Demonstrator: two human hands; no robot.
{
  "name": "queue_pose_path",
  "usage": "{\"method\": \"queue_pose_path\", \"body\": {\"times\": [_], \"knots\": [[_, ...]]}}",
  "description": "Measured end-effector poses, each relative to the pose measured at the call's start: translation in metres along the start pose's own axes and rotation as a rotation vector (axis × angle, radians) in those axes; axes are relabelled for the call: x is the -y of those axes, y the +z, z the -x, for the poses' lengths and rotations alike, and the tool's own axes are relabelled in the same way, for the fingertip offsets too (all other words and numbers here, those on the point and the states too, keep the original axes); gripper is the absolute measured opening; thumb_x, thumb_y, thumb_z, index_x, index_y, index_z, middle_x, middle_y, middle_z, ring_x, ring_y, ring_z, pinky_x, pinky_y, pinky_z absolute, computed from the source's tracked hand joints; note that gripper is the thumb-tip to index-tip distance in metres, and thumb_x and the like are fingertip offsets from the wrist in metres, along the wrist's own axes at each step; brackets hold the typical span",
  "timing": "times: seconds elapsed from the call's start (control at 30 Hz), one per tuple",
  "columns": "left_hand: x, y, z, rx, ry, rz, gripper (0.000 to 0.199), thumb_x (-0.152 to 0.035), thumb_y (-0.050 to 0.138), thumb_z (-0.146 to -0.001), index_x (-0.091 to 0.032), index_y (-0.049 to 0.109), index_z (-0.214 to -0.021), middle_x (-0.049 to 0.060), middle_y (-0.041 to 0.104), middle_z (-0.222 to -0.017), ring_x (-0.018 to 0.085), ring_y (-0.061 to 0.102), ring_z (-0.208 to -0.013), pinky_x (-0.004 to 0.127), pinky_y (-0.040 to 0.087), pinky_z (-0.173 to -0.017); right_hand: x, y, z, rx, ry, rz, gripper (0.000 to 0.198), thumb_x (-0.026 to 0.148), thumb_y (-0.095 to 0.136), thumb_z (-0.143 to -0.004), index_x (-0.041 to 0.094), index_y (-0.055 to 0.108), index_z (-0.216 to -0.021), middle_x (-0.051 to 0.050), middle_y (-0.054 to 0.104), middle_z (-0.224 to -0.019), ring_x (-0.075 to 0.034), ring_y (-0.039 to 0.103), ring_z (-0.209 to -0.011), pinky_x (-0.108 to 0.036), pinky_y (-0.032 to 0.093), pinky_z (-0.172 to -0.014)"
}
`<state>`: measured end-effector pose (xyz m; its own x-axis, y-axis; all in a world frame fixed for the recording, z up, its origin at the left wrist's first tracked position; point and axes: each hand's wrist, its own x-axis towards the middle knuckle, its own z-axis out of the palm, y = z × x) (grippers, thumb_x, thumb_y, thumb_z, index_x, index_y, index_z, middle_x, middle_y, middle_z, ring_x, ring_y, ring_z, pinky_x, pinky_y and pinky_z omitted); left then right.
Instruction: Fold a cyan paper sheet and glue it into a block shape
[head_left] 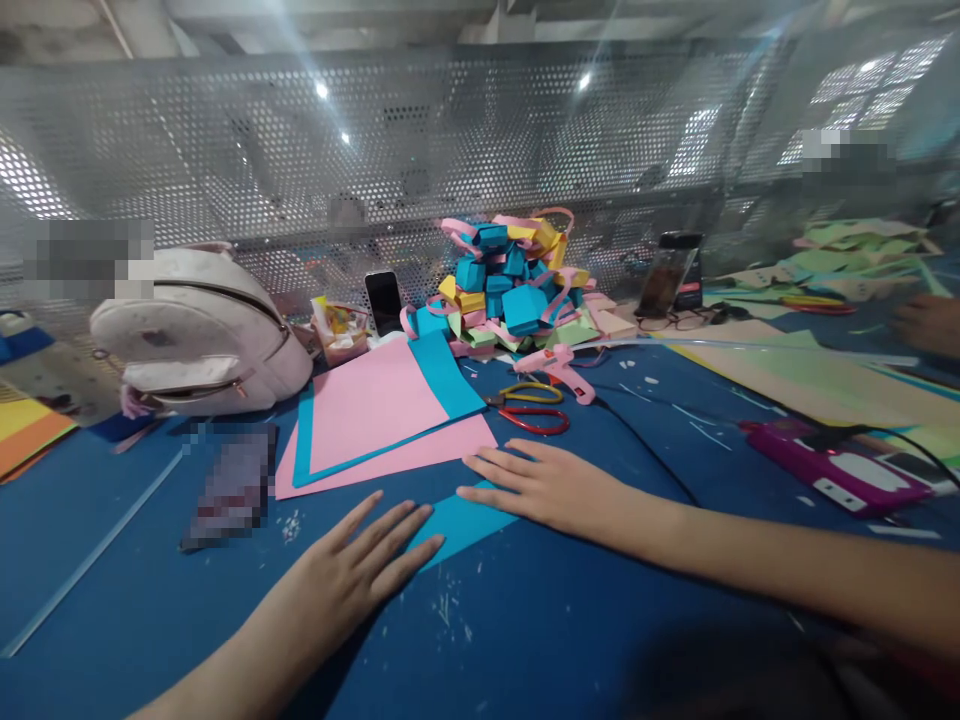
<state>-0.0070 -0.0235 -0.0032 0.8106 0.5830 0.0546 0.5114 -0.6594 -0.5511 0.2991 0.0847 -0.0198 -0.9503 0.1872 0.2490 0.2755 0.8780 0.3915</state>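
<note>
A narrow piece of blue paper (466,522) lies flat on the dark blue table, with a hand at each end. My left hand (367,555) rests on its left end, fingers stretched out. On its right end lies my right hand (544,485), flat with the fingers extended. Just beyond, sheets of pink paper (375,405) and blue paper (448,378) are stacked at an angle. Scissors (532,408) with one yellow and one red handle lie past my right hand, beside a pink glue gun (559,370).
Small folded paper boxes (510,285) are heaped at the back. A white backpack (202,335) stands left, behind a dark pouch (232,485). A purple power strip (832,465) lies right, near another person's hand (926,325). A perforated metal panel (420,130) closes the back.
</note>
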Motion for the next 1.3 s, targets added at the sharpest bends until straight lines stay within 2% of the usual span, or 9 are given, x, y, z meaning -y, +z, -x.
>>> {"method": "queue_pose_path", "body": {"times": [0.1,0.3,0.4,0.5,0.57,0.67,0.83,1.1,1.3], "knots": [[0.004,0.002,0.002,-0.006,-0.016,0.061,0.062,-0.019,0.051,-0.095,-0.029,0.027,-0.152,0.009,0.041,-0.152,0.024,0.048,-0.133,0.047,0.026,-0.112,0.001,-0.001,-0.002,0.022,0.004,0.011,0.05,0.007,0.047,-0.096,0.019,0.04,-0.144,-0.013,0.049,-0.145,-0.025,0.05,-0.131,-0.04,0.047,-0.096],[0.005,0.003,0.006,0.002,-0.031,0.109,0.066,-0.013,0.052,-0.093,-0.031,0.027,-0.152,0.009,0.043,-0.151,0.026,0.047,-0.134,0.047,0.021,-0.115,0.007,-0.009,-0.003,0.05,0.057,-0.01,0.048,0.003,0.046,-0.093,0.013,0.046,-0.14,-0.014,0.048,-0.146,-0.026,0.047,-0.133,-0.041,0.047,-0.097],[0.004,0.003,0.006,-0.029,-0.025,0.091,0.067,-0.008,0.048,-0.091,-0.03,0.029,-0.151,0.01,0.045,-0.15,0.026,0.048,-0.133,0.048,0.023,-0.114,0.017,-0.02,-0.009,0.093,0.074,-0.094,0.051,0.005,0.048,-0.09,0.01,0.046,-0.14,-0.016,0.04,-0.151,-0.027,0.04,-0.138,-0.045,0.04,-0.105],[0.003,0.003,0.007,-0.024,-0.022,0.077,0.065,-0.007,0.047,-0.091,-0.028,0.031,-0.151,0.011,0.044,-0.15,0.028,0.048,-0.133,0.05,0.021,-0.114,0.037,-0.036,-0.022,0.13,0.06,-0.296,0.059,0.022,0.052,-0.093,0.009,0.037,-0.148,-0.017,0.032,-0.155,-0.027,0.03,-0.143,-0.045,0.027,-0.115],[0.002,0.001,0.007,-0.006,-0.02,0.069,0.06,-0.009,0.047,-0.092,-0.026,0.036,-0.148,0.011,0.045,-0.149,0.027,0.047,-0.134,0.05,0.02,-0.115,0.052,-0.044,-0.029,0.152,0.044,-0.471,0.065,0.037,0.05,-0.096,0.007,0.03,-0.15,-0.018,0.032,-0.155,-0.027,0.028,-0.144,-0.043,0.023,-0.118],[0.0,-0.001,0.007,0.002,-0.027,0.054,0.055,-0.013,0.048,-0.093,-0.024,0.039,-0.147,0.011,0.045,-0.149,0.026,0.047,-0.134,0.049,0.02,-0.116,0.064,-0.049,-0.031,0.19,0.061,-0.661,0.075,0.045,0.048,-0.097,0.004,0.021,-0.153,-0.02,0.022,-0.157,-0.028,0.021,-0.147,-0.044,0.021,-0.119],[-0.001,-0.003,0.006,-0.004,-0.04,0.036,0.063,-0.01,0.049,-0.092,-0.027,0.033,-0.15,0.012,0.046,-0.149,0.028,0.05,-0.131,0.05,0.024,-0.113,0.051,-0.047,-0.014,0.258,0.136,-0.744,0.076,0.053,0.046,-0.097,0.013,0.016,-0.155,-0.014,0.012,-0.161,-0.026,0.011,-0.149,-0.044,0.014,-0.121],[0.002,-0.001,0.006,-0.02,-0.005,0.053,0.068,-0.006,0.053,-0.088,-0.026,0.032,-0.15,0.013,0.045,-0.149,0.029,0.05,-0.131,0.05,0.025,-0.111,0.032,-0.038,0.021,0.287,0.326,-0.726,0.076,0.06,0.039,-0.097,0.02,0.011,-0.156,-0.01,0.007,-0.162,-0.028,0.01,-0.149,-0.049,0.014,-0.121],[0.002,-0.003,0.006,-0.023,-0.001,0.037,0.072,-0.001,0.05,-0.085,-0.026,0.032,-0.15,0.014,0.045,-0.149,0.029,0.051,-0.13,0.05,0.023,-0.112,0.027,-0.039,0.037,0.328,0.439,-0.669,0.072,0.061,0.033,-0.099,0.019,0.016,-0.156,-0.006,0.008,-0.162,-0.027,0.009,-0.149,-0.046,0.012,-0.122]]}}
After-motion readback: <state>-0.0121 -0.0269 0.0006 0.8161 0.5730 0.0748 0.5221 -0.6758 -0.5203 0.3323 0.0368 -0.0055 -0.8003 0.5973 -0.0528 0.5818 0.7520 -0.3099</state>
